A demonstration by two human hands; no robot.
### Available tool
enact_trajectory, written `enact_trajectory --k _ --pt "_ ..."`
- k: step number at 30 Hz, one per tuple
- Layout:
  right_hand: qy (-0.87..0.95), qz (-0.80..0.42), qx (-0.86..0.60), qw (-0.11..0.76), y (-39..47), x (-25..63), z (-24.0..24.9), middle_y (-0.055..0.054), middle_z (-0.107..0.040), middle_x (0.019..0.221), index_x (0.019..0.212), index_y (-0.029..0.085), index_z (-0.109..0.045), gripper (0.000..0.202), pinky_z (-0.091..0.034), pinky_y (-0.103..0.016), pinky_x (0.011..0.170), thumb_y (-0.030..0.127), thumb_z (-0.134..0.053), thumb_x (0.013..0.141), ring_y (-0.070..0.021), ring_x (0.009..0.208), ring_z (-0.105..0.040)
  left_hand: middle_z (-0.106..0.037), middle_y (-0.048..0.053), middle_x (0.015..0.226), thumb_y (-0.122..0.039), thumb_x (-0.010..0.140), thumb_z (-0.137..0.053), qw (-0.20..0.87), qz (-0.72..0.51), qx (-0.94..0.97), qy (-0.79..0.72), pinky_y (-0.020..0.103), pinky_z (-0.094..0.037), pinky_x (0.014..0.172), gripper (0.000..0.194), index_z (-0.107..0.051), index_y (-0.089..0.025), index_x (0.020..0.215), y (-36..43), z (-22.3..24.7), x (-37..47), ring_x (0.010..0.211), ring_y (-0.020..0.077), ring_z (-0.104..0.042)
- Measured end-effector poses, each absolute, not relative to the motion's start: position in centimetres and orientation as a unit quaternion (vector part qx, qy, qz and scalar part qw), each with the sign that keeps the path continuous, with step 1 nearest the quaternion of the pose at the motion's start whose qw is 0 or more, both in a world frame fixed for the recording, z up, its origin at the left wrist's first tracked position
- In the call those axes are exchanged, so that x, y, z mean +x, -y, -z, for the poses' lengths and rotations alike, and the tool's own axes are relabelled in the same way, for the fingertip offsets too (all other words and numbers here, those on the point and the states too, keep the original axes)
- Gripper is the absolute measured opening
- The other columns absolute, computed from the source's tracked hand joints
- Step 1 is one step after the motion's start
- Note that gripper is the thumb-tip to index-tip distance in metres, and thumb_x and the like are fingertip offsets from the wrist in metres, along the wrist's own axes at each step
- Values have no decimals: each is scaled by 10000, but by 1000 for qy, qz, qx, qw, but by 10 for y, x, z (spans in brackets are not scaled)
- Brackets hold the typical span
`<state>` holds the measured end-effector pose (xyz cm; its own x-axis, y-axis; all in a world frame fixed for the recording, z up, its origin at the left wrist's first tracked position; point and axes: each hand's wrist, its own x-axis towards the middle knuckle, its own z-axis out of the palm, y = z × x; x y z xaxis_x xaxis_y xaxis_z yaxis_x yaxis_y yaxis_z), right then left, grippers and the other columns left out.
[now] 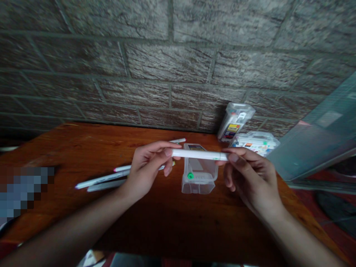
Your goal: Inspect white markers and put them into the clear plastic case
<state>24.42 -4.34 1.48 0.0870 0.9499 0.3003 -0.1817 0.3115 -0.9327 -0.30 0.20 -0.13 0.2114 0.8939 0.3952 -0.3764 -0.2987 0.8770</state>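
Note:
A white marker pen (197, 154) is held level above the table between my two hands. My left hand (148, 163) pinches its left end with thumb and fingers. At the other end, my right hand (251, 172) grips the part past a thin ring, beside a small green print. Below the pen stands a clear plastic case (198, 185), with a green round piece (190, 175) showing in it. Several more markers (102, 179) lie on the table to the left, partly hidden by my left hand. Another marker (180, 140) lies behind that hand.
The wooden table (167, 218) runs up to a stone-block wall (167, 63). At the back right, a tall clear case (236, 120) leans near the wall, with a wider clear marker case (257, 142) before it. A translucent panel (314, 137) stands to the right.

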Motion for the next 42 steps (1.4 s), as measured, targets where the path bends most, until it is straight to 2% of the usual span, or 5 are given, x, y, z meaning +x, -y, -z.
enact_trajectory --k 7,13,29,42 --pt "498 -451 -381 635 44 244 -16 -68 -842 854 1031 237 -856 163 -434 -205 332 361 -799 943 -100 399 -565 -766 39 753 -286 906 -825 544 -598 534 -246 224 -429 461 131 -849 -198 1001 -2 -3 0 479 88 -543" --pt "486 -444 -388 645 44 241 -22 -89 -843 833 987 206 -846 192 -400 -218 296 374 -816 899 -110 371 -545 -724 24 668 -284 833 -870 548 -614 503 -264 203 -406 431 146 -845 -171 922 -3 -8 2 458 80 -507" --pt "487 -443 -392 642 45 243 -22 -96 -844 857 1074 202 -827 230 -399 -239 288 366 -719 955 -131 374 -564 -785 72 730 -271 826 -827 569 -619 475 -260 222 -415 437 176 -873 -161 954 -2 -10 2 462 96 -531" --pt "475 -462 -365 654 44 244 -23 -91 -841 834 1031 212 -851 196 -422 -222 294 319 -702 963 -124 370 -575 -792 88 732 -279 836 -813 572 -620 474 -254 231 -416 434 189 -878 -153 962 -1 -12 1 464 105 -529"
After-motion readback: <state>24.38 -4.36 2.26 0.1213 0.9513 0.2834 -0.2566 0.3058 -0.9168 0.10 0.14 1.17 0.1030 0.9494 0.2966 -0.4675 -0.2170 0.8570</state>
